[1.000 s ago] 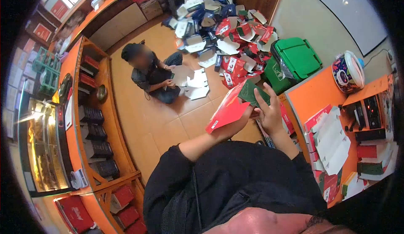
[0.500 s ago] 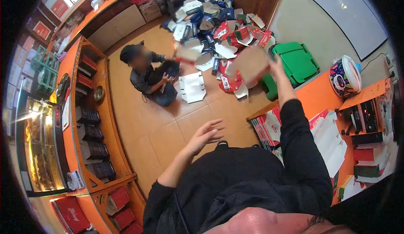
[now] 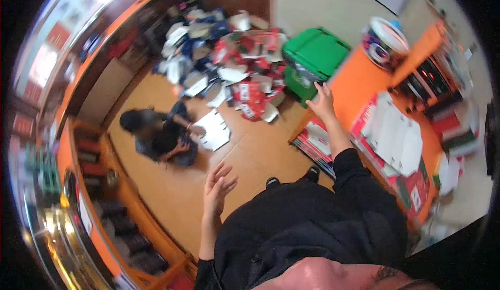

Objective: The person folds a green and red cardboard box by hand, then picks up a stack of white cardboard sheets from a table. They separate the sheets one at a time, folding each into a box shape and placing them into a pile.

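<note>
My left hand (image 3: 217,188) hovers over the tiled floor in front of me. Its fingers are spread and it holds nothing. My right hand (image 3: 324,103) reaches forward beside the orange counter (image 3: 346,89), below the green bin (image 3: 319,55), with fingers apart and nothing in them. Close to that hand, red-and-white folded cartons (image 3: 315,139) stand in the counter's shelf. Flattened white carton sheets (image 3: 398,139) are stacked on the counter to the right. Beyond my hands, a heap of red cartons (image 3: 250,94) and blue-and-white cartons (image 3: 200,42) covers the floor.
A person (image 3: 156,133) sits on the floor to the left, one hand by a flat white carton (image 3: 213,130). A patterned bucket (image 3: 384,42) stands on the counter. An orange shelf unit (image 3: 125,178) runs along the left.
My right hand has let go of the blurred brown-and-red carton near the heap and is now bare. The view has turned right. My left hand has risen, fingers up.
</note>
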